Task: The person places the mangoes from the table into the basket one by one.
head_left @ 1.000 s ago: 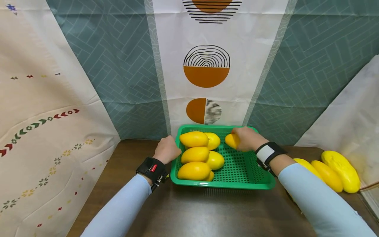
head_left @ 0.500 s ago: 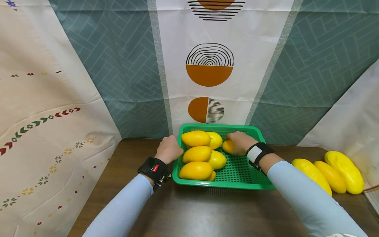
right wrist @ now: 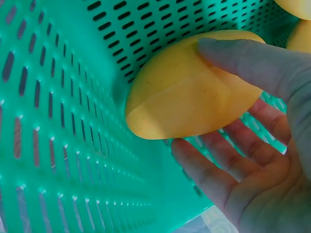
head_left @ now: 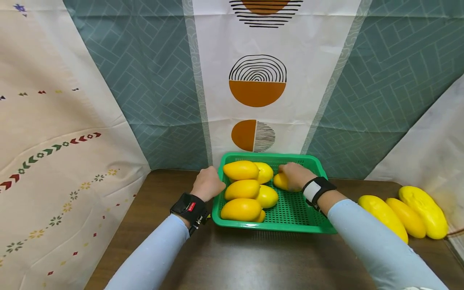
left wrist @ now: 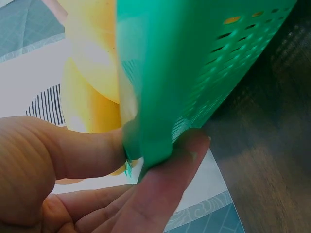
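Note:
A green plastic basket (head_left: pixel 275 228) with slotted walls stands on the brown table, with several yellow mangoes (head_left: pixel 242 189) piled in its left half. My left hand (head_left: pixel 208 184) is at the basket's left side. The left wrist view shows its thumb and fingers (left wrist: pixel 160 191) pinching the green rim. Inside the basket, toward the back, my right hand (head_left: pixel 296 176) holds one mango (right wrist: pixel 189 92). In the right wrist view its thumb lies over the mango's top and the fingers (right wrist: pixel 209 167) curl beneath. The mango lies low, close to the slotted floor.
To the right of the basket, several yellow fruits (head_left: pixel 409 217) lie side by side on the table (head_left: pixel 232 262), partly beyond the right forearm. A patterned cloth (head_left: pixel 257 133) hangs right behind the basket, and a pale cloth (head_left: pixel 72 161) borders the left side.
My right hand has moved left and slightly down with its mango, ending nearer the pile. My left hand stays at the basket's left rim. The view has shifted slightly.

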### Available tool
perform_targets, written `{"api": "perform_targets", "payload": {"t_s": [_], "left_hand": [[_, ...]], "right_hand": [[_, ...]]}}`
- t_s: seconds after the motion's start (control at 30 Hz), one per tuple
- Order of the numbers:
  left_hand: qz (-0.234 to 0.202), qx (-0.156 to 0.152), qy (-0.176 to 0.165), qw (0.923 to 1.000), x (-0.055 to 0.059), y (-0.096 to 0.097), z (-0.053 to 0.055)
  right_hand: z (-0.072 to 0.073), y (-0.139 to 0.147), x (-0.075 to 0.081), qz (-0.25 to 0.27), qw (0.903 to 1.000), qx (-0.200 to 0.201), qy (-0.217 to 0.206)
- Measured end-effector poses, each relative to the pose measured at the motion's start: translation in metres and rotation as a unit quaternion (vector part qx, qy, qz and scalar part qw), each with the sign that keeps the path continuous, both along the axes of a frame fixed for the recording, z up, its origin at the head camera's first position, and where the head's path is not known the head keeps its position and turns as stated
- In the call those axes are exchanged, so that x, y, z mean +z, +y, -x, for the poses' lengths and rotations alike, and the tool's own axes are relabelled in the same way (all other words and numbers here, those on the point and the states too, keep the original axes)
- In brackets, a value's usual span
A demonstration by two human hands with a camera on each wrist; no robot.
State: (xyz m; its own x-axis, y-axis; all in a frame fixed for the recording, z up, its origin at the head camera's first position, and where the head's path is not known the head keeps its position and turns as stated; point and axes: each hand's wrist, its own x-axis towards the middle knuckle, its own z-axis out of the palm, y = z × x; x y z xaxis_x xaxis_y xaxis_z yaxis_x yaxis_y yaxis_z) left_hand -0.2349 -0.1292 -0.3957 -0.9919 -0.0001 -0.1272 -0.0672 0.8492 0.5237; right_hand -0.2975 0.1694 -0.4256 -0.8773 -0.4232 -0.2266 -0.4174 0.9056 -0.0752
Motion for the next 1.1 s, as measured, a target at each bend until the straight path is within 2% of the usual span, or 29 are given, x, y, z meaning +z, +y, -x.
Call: {"api": "perform_targets", "payload": {"t_s": [0.17,0.27,0.37,0.5,0.63,0.73,0.87,1.1], "left_hand": [[0.012,0.001,0.004,0.9999,-0.003,0.0,-0.001],[0.017,0.001,0.004,0.9998,-0.004,-0.001,-0.002],[0.016,0.002,0.008,0.9998,-0.005,-0.004,-0.002],[0.011,0.006,0.012,0.9998,-0.004,-0.007,-0.001],[0.004,0.006,0.009,0.9999,-0.003,-0.009,-0.001],[-0.001,0.008,0.01,0.9999,-0.003,-0.01,0.0],[-0.004,0.007,0.014,0.9999,-0.002,-0.011,0.0],[-0.005,0.001,0.016,0.9999,-0.001,-0.01,0.0]], "right_hand": [[0.0,0.006,0.008,0.022,0.9998,0.002,0.0],[-0.002,0.011,0.025,0.066,0.9976,-0.008,-0.019],[-0.005,0.02,0.044,0.115,0.993,-0.016,-0.021],[-0.013,0.041,0.064,0.161,0.9869,-0.017,0.002],[-0.024,0.074,0.072,0.17,0.9843,-0.026,0.038],[-0.031,0.104,0.069,0.167,0.9829,-0.044,0.065],[-0.04,0.142,0.058,0.15,0.9827,-0.08,0.074],[-0.065,0.187,0.034,0.099,0.9827,-0.156,0.01]]}}
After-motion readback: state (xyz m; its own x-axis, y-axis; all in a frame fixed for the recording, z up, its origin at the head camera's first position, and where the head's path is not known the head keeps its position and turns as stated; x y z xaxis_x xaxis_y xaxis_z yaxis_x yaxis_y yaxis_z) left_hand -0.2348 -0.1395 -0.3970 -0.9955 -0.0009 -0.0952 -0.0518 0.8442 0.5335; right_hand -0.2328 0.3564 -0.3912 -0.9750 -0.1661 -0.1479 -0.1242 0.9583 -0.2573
